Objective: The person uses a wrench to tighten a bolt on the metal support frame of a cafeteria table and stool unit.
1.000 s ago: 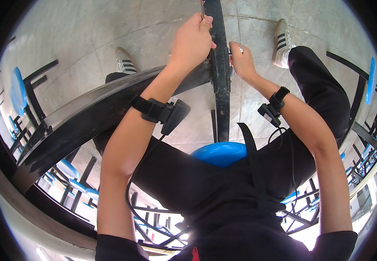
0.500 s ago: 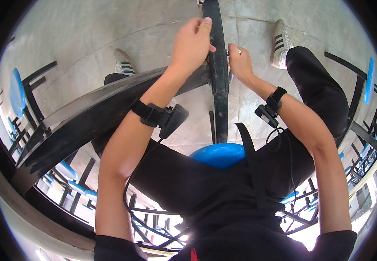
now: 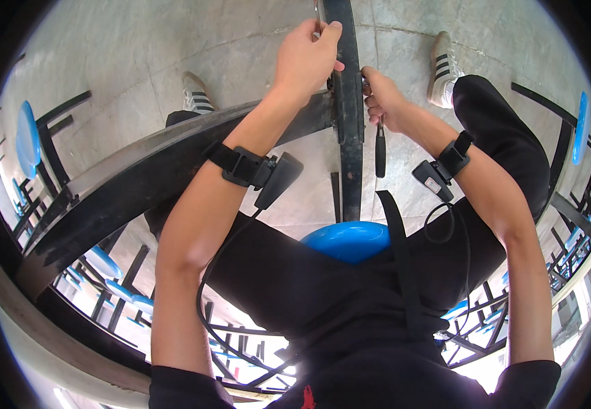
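Right grip (image 3: 385, 102) turned, one black-handled tool (image 3: 380, 155), two joined beams (image 3: 351, 177)

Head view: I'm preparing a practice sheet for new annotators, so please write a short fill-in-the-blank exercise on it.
1. The tool handle below the right hand is ____ in colour.
2. The seat near the person's lap is ____ in colour.
3. Both shoes have dark ____ on their sides.

Missing words: black; blue; stripes.

Floor (image 3: 241, 48): pale grey — seamed and a little mottled
Left seat (image 3: 27, 136): blue, rounded, beside black bars (image 3: 64, 109)
Right seat (image 3: 580, 128): blue — looking thin
Farther seats (image 3: 103, 262): blue, among more black bars
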{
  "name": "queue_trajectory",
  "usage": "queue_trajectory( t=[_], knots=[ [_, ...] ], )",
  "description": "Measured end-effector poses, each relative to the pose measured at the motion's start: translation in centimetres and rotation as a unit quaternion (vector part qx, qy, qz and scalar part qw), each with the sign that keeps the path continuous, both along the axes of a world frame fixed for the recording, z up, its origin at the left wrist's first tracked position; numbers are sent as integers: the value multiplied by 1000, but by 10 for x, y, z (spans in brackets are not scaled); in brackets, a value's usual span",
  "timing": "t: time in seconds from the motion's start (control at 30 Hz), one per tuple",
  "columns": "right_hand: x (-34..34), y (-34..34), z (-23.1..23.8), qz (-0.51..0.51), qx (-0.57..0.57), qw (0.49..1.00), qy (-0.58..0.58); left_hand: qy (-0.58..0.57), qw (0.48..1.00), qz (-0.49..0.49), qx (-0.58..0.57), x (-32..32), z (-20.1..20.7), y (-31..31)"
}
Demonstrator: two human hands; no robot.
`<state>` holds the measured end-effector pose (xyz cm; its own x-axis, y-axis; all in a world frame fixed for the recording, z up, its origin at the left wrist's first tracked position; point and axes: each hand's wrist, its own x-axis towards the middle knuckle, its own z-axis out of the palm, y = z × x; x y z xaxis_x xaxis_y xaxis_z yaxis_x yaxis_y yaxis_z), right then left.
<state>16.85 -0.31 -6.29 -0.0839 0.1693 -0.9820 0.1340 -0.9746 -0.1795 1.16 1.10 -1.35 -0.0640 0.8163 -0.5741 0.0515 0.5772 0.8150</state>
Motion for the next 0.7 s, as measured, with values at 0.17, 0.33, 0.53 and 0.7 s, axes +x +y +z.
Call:
queue_trajectory(
  t=[0.17,0.33,0.53,0.7],
  knots=[
    [1,3,2,-8,-25,1000,7,-8,999,-13,38,3,-1,-11],
    [1,4,1,-8,-39,999,22,0,997,-22,71,4,9,-31],
    [0,6,3,-8,-29,999,39,-12,996,-25,91,-1,7,-29],
    [-2,-19,-22,-70,127,988,-51,-6,995,-64,80,4,6,-21]
  ],
)
